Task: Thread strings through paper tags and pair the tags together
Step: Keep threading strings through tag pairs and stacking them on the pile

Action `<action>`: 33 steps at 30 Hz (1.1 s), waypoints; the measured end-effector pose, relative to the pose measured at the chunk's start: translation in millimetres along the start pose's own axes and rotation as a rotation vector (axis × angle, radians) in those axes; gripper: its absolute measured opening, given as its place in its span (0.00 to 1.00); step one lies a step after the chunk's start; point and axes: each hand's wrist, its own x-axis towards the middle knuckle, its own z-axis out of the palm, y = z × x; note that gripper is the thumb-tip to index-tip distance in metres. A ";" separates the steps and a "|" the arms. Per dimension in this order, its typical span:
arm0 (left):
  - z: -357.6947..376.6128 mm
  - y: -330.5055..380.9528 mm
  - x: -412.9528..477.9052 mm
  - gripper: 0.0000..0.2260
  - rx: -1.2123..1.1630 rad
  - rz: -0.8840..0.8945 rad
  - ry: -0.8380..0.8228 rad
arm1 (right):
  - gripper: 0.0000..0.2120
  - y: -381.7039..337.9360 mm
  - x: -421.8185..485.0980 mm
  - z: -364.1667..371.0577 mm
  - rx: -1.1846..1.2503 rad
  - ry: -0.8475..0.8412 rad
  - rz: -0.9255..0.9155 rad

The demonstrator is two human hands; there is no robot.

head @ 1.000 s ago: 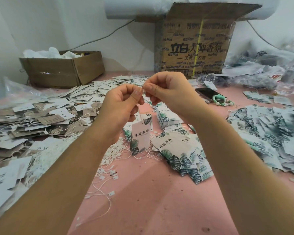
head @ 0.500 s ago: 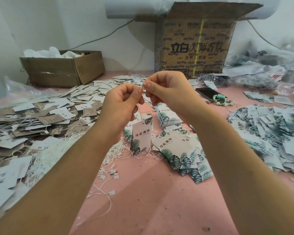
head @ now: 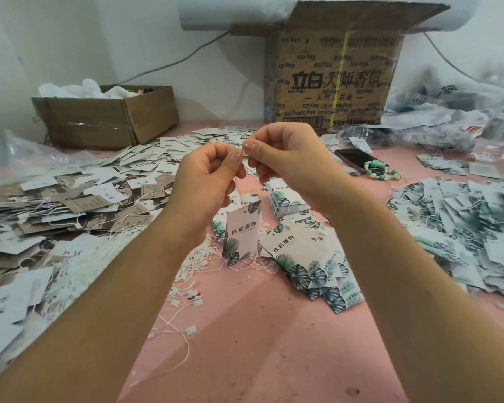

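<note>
Both hands are raised over the pink table [head: 245, 344], fingertips nearly touching. My left hand [head: 207, 181] pinches a thin white string [head: 238, 189] from which a leaf-printed paper tag [head: 240, 232] hangs; a second tag seems to sit behind it. My right hand [head: 285, 158] pinches the string's small clear end piece between thumb and forefinger, right beside the left thumb. Loose white strings [head: 79, 266] lie heaped at the left. Leaf-printed tags [head: 312, 263] are piled just right of the hanging tag.
Brown and white tags [head: 79, 199] cover the left side. A big heap of strung leaf tags [head: 460, 228] fills the right. A phone [head: 357, 158] and green beads [head: 380, 173] lie behind my right hand. Two cardboard boxes [head: 108, 117] [head: 335, 74] stand at the wall.
The hands stay pinched together at the string's top; the right hand has edged slightly up and left. The tag still hangs below the left hand.
</note>
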 end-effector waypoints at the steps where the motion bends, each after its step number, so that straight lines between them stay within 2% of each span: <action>1: 0.0 0.2 0.0 0.08 -0.004 -0.001 0.001 | 0.08 0.1 0.0 0.1 0.003 0.000 0.001; 13: 0.9 -0.4 0.0 0.09 -0.014 0.004 0.059 | 0.07 -1.2 -0.4 2.8 0.097 0.005 0.039; 33: 1.1 -1.0 -0.7 0.09 0.001 0.011 0.062 | 0.07 -2.2 -1.5 5.3 0.087 0.027 0.049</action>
